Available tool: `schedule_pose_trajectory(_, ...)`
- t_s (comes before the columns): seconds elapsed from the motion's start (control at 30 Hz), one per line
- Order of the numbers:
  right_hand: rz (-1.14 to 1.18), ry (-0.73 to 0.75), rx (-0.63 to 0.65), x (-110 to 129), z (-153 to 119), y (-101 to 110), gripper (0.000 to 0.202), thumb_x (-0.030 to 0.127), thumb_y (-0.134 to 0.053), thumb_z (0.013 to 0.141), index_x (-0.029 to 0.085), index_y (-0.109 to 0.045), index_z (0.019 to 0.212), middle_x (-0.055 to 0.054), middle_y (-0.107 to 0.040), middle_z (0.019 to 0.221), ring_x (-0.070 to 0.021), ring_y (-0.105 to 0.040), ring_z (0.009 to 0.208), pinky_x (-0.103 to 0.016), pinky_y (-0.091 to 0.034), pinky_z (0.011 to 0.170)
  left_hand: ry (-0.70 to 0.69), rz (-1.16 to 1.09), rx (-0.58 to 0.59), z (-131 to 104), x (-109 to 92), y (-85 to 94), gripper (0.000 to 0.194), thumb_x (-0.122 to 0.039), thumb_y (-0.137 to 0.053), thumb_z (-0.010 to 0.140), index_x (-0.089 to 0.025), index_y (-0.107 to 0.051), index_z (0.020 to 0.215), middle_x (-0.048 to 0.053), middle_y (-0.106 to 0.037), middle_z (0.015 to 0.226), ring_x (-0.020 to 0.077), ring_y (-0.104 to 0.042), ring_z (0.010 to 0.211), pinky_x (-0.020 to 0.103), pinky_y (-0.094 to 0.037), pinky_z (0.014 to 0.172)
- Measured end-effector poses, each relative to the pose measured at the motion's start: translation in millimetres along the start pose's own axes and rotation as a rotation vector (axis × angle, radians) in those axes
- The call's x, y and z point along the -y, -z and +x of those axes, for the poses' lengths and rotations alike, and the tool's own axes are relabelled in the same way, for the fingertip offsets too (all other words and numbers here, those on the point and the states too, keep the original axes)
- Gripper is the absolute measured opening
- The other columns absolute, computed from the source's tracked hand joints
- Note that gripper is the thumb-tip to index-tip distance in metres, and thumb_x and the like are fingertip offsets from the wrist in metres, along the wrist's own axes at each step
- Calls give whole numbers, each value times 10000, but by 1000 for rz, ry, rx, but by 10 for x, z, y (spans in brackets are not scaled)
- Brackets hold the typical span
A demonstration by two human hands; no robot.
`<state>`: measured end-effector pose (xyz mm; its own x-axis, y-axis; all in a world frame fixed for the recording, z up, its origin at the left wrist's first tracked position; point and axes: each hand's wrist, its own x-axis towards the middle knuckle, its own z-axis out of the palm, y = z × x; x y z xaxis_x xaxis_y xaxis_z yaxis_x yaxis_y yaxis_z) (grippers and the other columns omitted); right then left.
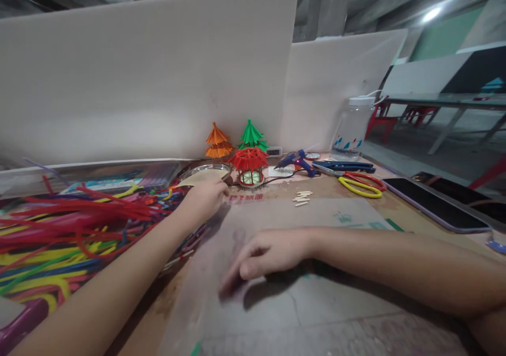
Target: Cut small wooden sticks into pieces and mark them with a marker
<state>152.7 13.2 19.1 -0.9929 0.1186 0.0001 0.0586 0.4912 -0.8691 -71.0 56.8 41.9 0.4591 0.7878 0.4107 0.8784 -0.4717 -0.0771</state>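
Observation:
My left hand (207, 193) reaches to the near side of a round metal dish (227, 172), its fingertips hidden or too small to read. My right hand (263, 258) hangs low over a translucent sheet (316, 298), fingers apart and pointing down to the left, holding nothing. Behind the hands stands a small red-roofed pavilion (250, 161), with a green tiered roof (250, 133) behind it and an orange one (217, 142) to the left. Short pale sticks (302, 198) lie at the sheet's far edge.
Colourful fuzzy stems (71, 224) pile up at the left. A blue glue gun (298, 162), pliers (343, 165), yellow-and-red-handled scissors (361, 186), a phone (435, 203) and a clear bottle (351, 129) are on the right. White boards (150, 76) stand behind.

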Motion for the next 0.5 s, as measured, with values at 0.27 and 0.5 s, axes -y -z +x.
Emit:
schedule_pose_trajectory(0.27,190,-31,-138,386,-317,-162,527,533,-435,989,94,-713,1075,-154,-744,1065,-206,-689,1035,-315,-503,916,-40,-10,51,-56,-146,-259,306,-140,-424,894,-158,-729,879,116,-706,902,266,-652,886,369,-506,821)
schedule_pose_trajectory(0.5,-627,-284,-858,108,-946,118,496,426,-376,991,191,-511,575,10,-471,509,-125,-454,504,-264,-341,527,118,3,11,-30,-70,19,303,-197,-447,926,-215,-720,1057,60,-759,1063,226,-695,950,295,-503,831)
